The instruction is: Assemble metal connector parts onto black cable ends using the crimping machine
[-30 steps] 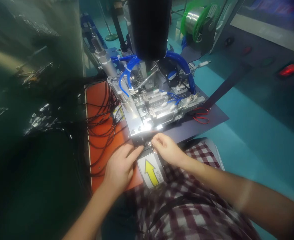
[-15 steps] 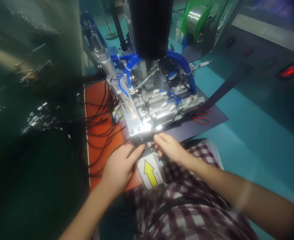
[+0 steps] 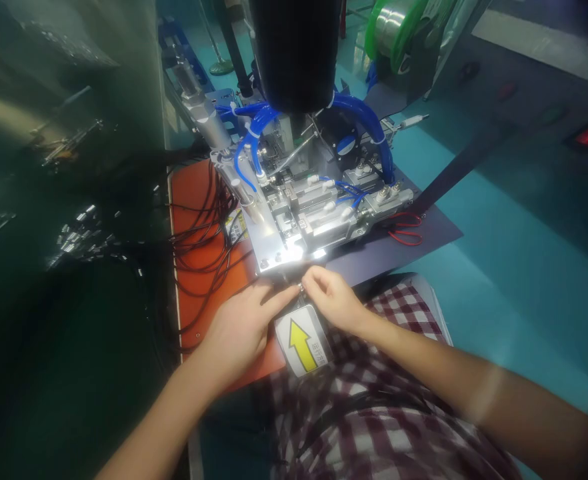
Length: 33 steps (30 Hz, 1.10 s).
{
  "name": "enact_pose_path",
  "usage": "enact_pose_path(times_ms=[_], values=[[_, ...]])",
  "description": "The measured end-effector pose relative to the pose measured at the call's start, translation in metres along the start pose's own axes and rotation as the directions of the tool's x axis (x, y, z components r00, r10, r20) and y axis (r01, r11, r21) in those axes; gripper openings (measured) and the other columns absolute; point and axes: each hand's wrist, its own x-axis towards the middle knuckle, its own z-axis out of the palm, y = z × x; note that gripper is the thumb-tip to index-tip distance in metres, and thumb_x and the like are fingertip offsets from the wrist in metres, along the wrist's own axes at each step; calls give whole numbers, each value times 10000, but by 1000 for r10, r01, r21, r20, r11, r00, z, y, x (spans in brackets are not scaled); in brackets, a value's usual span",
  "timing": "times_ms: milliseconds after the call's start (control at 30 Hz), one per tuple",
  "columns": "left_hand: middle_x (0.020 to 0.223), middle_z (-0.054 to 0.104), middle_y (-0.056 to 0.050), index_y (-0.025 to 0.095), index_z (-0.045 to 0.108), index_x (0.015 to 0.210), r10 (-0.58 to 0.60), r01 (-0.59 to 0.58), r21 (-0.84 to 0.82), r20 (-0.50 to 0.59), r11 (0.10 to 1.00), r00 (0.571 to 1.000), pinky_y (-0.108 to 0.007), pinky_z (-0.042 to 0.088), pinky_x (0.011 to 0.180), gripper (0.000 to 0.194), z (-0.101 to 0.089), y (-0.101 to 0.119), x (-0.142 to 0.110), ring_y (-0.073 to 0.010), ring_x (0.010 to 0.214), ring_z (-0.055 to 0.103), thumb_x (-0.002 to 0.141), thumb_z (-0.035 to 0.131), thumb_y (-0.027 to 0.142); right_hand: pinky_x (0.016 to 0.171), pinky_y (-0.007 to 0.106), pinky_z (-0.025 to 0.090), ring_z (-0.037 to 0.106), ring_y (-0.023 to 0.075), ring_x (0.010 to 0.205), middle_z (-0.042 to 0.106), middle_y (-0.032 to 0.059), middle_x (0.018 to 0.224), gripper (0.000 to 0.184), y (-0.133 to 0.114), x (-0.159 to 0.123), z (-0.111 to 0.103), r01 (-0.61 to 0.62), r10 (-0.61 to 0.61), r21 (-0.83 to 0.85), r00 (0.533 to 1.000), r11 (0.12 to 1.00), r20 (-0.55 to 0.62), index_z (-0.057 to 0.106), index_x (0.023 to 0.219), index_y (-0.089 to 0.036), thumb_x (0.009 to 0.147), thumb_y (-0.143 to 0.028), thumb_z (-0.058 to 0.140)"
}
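Observation:
Just in front of the machine's metal plate (image 3: 269,257), both hands meet at a small metallic piece (image 3: 301,291) on the track. My left hand (image 3: 241,320) lies beside the track, thumb stretched toward that piece and spread from the fingers, whose tips are partly hidden under the plate. With thumb and index finger pressed together, my right hand (image 3: 335,303) is closed at the piece; what it pinches is too small to make out. Below them is a white label (image 3: 301,341) with a yellow arrow.
The machine carries blue hoses (image 3: 364,117) and a black cylinder (image 3: 294,53) overhead. Black cables (image 3: 209,267) lie over the orange board (image 3: 189,193). A green wire spool (image 3: 391,30) hangs behind. Red wire (image 3: 408,230) loops at the right. Shiny small parts (image 3: 87,230) lie at the left.
My right hand has moved slightly left, its pinch now meeting the left thumb. The left thumb has slid right onto the small piece. The view has shifted a little.

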Motion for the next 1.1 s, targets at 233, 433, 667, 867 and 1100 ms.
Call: enact_pose_path(times_ms=[233, 433, 667, 867, 1100], values=[[880, 574, -68, 257, 548, 1317, 3, 4, 71, -91, 997, 996, -293, 453, 588, 543, 10, 2, -3, -214, 760, 570, 846, 395, 35, 539, 267, 280, 342, 112, 569, 359, -53, 604, 308, -5, 2, -7, -63, 61, 15, 994, 998, 91, 375, 625, -208, 908, -300, 458], [1065, 605, -101, 182, 572, 1254, 3, -29, -142, -179, 989, 984, -323, 507, 749, 470, 15, -5, -7, -216, 932, 586, 861, 366, 25, 505, 253, 288, 335, 102, 522, 372, -60, 573, 336, -1, 3, -6, -97, 86, 88, 989, 991, 122, 382, 622, -210, 916, -357, 452], [1118, 600, -92, 224, 574, 1250, -50, 39, -169, -63, 985, 997, -297, 516, 684, 437, 3, 1, -3, -206, 909, 609, 894, 369, 74, 495, 249, 284, 336, 100, 510, 376, -64, 564, 338, -1, 2, -7, -117, 102, 112, 987, 987, 126, 397, 624, -209, 911, -370, 472], [1137, 605, -97, 213, 590, 1235, -94, 82, -102, -116, 991, 989, -340, 526, 755, 419, 7, 9, -6, -234, 997, 594, 909, 358, 88, 510, 255, 285, 341, 107, 531, 377, -60, 570, 339, -5, 1, -8, -148, 136, 105, 984, 983, 113, 390, 617, -211, 899, -375, 479], [1049, 584, -87, 240, 613, 1227, -101, 70, -155, -203, 985, 974, -334, 526, 752, 460, 16, 6, -10, -207, 948, 581, 882, 379, 45, 572, 272, 335, 421, 125, 597, 432, -53, 628, 225, -15, -3, -1, -236, 233, 80, 972, 969, 37, 436, 674, -210, 818, -344, 546]])
